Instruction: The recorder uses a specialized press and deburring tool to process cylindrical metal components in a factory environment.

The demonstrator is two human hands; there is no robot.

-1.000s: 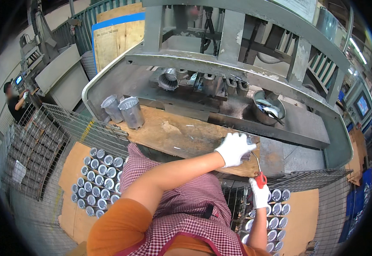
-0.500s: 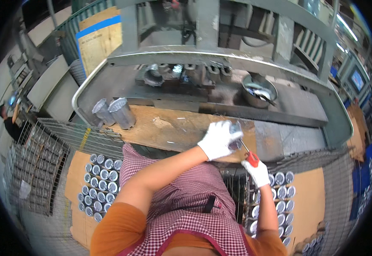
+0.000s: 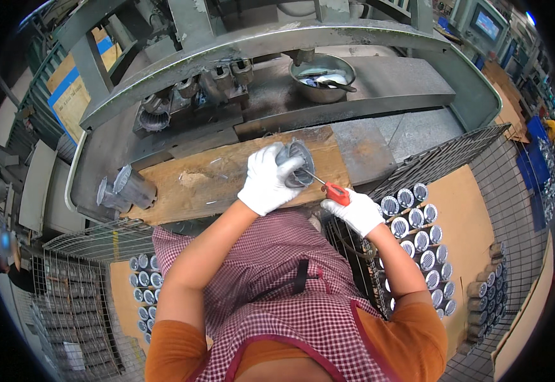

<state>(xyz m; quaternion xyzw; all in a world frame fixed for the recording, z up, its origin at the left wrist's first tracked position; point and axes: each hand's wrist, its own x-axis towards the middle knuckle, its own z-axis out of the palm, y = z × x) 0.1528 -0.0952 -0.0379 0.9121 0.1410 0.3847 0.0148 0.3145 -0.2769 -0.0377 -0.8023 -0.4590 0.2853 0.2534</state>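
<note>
My left hand point(image 3: 266, 180), in a white glove, is closed around a grey, cup-shaped metal part point(image 3: 300, 151) above the wooden board point(image 3: 233, 167). The part's open mouth is tilted to the right. In my right hand point(image 3: 357, 213), also gloved, is a tool with a red handle point(image 3: 336, 193) and a thin metal shaft. The shaft points up and left to the part's mouth, and its tip is hidden there. Two similar ribbed metal cups point(image 3: 135, 187) stand together at the board's left end.
A metal bowl point(image 3: 323, 95) with a dark-handled utensil stands on the machine bed. Wire baskets flank me; cardboard point(image 3: 460, 210) in the right one bears rows of round metal parts point(image 3: 422, 240). Metal fixtures point(image 3: 155, 121) lie behind the board. A person point(image 3: 20, 275) is at far left.
My view has turned to the right, so the bench sits further left in it. Both hands still hold the part and the tool, and the part's open mouth now shows more.
</note>
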